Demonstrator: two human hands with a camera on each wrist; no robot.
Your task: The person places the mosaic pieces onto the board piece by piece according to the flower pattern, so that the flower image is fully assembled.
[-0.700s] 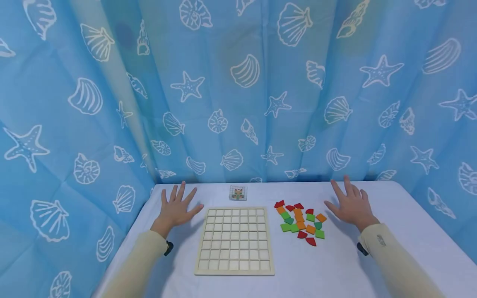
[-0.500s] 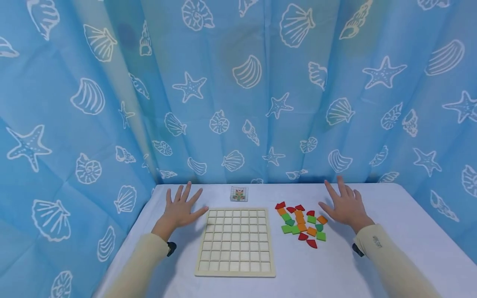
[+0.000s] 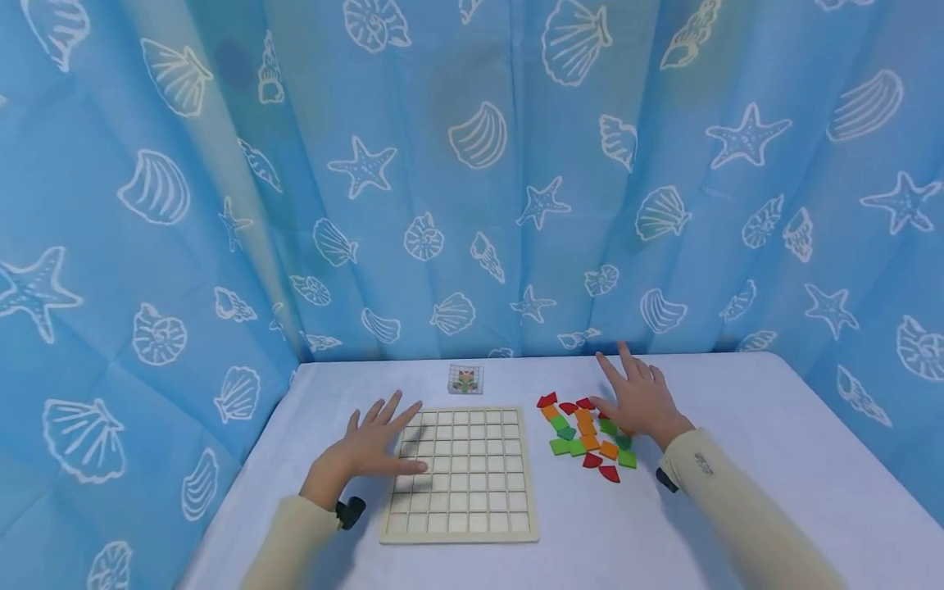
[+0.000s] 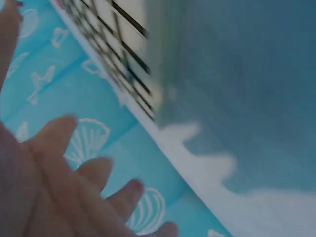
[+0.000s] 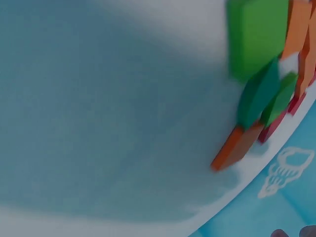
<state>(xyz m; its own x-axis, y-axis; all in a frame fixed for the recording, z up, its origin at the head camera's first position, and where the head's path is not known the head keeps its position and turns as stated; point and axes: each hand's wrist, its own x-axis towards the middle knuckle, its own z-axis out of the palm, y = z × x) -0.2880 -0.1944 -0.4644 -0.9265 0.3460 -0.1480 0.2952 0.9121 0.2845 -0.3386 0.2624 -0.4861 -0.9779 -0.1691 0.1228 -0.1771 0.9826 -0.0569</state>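
Note:
My left hand [image 3: 369, 447] is over the left side of a pale wooden grid board [image 3: 459, 537], its fingers spread and holding nothing. In the left wrist view the fingers [image 4: 91, 173] are apart, with the board's grid [image 4: 116, 39] beyond them. My right hand [image 3: 640, 401] hovers at the right edge of a group of flat coloured pieces, fingers extended, covering part of several. Among them are orange squares [image 3: 589, 442], green squares [image 3: 577, 448] and red quarter-round pieces [image 3: 609, 474]. The right wrist view shows a green piece [image 5: 259, 37] and an orange one [image 5: 237, 145] close up.
A small clear-covered card [image 3: 465, 379] with a coloured pattern on a grid lies behind the board. A white cloth covers the table [image 3: 752, 459]. Blue curtains [image 3: 442, 205] with shell prints stand along the back and sides.
My left hand has moved right, from beside the board to over its left part. My right hand has moved left to the coloured pieces. The pieces themselves lie as before.

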